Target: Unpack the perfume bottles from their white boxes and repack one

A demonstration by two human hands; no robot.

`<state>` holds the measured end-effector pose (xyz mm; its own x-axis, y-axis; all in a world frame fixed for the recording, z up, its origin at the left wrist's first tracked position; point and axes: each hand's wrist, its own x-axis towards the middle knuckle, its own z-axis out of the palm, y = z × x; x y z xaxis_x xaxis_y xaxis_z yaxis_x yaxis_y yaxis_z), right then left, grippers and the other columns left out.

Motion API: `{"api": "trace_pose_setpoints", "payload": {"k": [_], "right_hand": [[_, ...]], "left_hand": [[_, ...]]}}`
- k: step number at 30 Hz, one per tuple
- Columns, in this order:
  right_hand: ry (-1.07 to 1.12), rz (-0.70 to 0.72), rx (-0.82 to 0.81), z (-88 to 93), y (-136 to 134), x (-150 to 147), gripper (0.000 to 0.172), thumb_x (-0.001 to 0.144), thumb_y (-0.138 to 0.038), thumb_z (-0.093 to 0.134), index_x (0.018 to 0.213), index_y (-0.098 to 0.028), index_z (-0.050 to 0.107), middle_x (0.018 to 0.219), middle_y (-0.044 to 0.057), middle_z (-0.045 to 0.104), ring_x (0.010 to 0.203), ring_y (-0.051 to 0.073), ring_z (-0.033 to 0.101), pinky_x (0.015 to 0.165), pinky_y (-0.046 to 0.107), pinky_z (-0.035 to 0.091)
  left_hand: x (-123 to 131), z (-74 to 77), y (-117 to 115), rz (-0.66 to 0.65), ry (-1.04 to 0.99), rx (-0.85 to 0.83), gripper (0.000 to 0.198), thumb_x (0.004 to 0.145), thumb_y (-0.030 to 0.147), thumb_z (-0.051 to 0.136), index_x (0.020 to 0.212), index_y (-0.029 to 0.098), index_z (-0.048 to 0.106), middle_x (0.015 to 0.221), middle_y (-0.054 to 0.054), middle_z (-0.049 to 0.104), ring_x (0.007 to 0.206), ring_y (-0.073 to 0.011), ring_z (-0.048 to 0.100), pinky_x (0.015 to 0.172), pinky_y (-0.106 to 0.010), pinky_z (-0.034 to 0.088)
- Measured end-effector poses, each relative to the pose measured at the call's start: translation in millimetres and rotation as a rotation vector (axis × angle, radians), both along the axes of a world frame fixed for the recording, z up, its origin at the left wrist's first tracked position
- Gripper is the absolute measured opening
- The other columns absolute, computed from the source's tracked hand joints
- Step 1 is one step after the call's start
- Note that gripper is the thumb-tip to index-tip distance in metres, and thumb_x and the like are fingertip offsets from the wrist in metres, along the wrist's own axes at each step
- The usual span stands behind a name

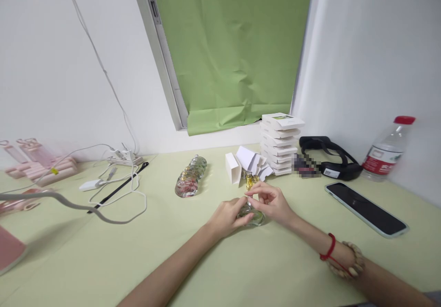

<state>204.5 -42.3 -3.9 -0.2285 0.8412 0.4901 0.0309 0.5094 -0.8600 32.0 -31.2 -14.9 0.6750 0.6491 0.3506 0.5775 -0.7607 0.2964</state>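
A small clear glass bottle with green inside lies on the table under my hands. My left hand is closed around its left side. Over the bottle's neck, the fingertips of my right hand pinch together; what they hold there is too small and covered to make out. Just beyond my fingers are several shiny gold pieces. To the left, a row of similar glass bottles shows pink and green insides.
A stack of white boxes stands behind, beside an open white carton and folded paper. On the right are a phone, a black headset and a water bottle. Cables and pink holders occupy the left.
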Motion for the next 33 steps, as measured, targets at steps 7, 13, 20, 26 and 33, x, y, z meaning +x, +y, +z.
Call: {"api": "trace_pose_setpoints", "payload": {"k": [7,13,20,26,33], "right_hand": [[0.024,-0.001,0.017,0.9,0.8,0.6,0.012,0.068,-0.025,0.060,0.077,-0.018,0.064,0.082,0.002,0.056,0.038,0.000,0.029,0.036,0.019,0.024],[-0.012,-0.041,0.105,1.3,2.5,1.8,0.012,0.066,-0.022,0.060,0.075,-0.017,0.066,0.077,0.002,0.057,0.039,0.000,0.030,0.035,0.017,0.025],[-0.018,-0.092,0.246,-0.9,2.6,3.1,0.012,0.068,-0.022,0.061,0.078,-0.018,0.068,0.080,0.004,0.060,0.039,0.000,0.033,0.035,0.017,0.028],[-0.035,-0.052,0.253,3.5,-0.1,1.5,0.012,0.071,-0.023,0.059,0.078,-0.019,0.068,0.082,0.004,0.062,0.041,0.002,0.036,0.037,0.018,0.032],[-0.033,-0.089,0.218,0.1,-1.5,2.0,0.011,0.069,-0.022,0.060,0.077,-0.017,0.066,0.079,0.004,0.059,0.038,0.000,0.033,0.034,0.017,0.027]], "left_hand": [[0.8,2.2,-1.3,0.001,0.011,-0.009,0.033,0.084,0.042,0.036,0.107,0.021,0.046,0.075,-0.001,0.059,0.057,-0.0112,0.051,0.054,-0.021,0.036],[-0.1,3.6,-1.9,0.028,0.027,-0.068,0.035,0.084,0.044,0.035,0.109,0.020,0.045,0.076,-0.001,0.060,0.057,-0.0110,0.052,0.055,-0.020,0.037],[0.8,6.3,-3.2,0.032,0.019,-0.082,0.032,0.084,0.043,0.036,0.103,0.019,0.046,0.073,0.000,0.059,0.056,-0.0106,0.051,0.055,-0.020,0.037],[-0.3,2.3,-1.6,0.019,0.010,-0.054,0.032,0.084,0.042,0.036,0.104,0.019,0.046,0.071,0.001,0.059,0.054,-0.0104,0.051,0.053,-0.020,0.037],[2.1,7.2,-5.6,0.013,0.005,-0.095,0.032,0.084,0.040,0.037,0.107,0.018,0.045,0.067,0.002,0.057,0.052,-0.0097,0.049,0.052,-0.019,0.036]]}}
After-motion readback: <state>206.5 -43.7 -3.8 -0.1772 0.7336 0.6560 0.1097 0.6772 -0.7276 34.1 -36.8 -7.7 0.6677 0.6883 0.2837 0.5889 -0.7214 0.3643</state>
